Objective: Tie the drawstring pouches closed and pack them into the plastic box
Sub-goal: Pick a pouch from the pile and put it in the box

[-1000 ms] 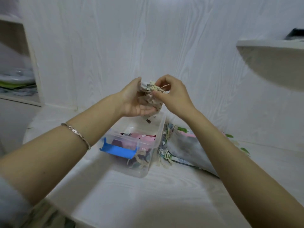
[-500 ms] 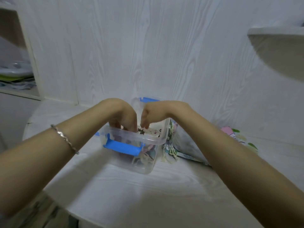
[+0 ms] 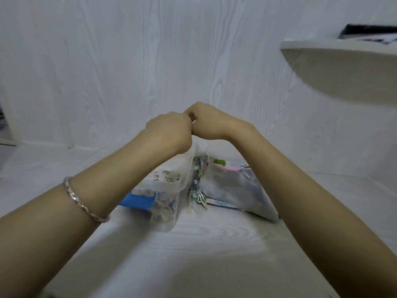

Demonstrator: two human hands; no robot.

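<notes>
My left hand (image 3: 169, 130) and my right hand (image 3: 209, 121) meet knuckle to knuckle above the clear plastic box (image 3: 165, 214), fingers curled away from the camera. They seem to grip the top edge of the translucent box lid (image 3: 189, 166), which hangs tilted under them over the box. A cream printed pouch (image 3: 166, 177) shows through the lid, lying on top of other pouches in the box. The box's blue clip (image 3: 137, 201) faces me. The fingertips are hidden.
A pile of flat fabric pouches (image 3: 232, 190) with loose drawstrings (image 3: 198, 198) lies against the box's right side on the white table (image 3: 193, 254). A rounded white shelf (image 3: 343, 67) juts out at upper right. The white wall stands close behind.
A second ago both hands held a pouch above the box; they lowered it into the box, then rose to the lid behind it and now hold it tilted over the box.
</notes>
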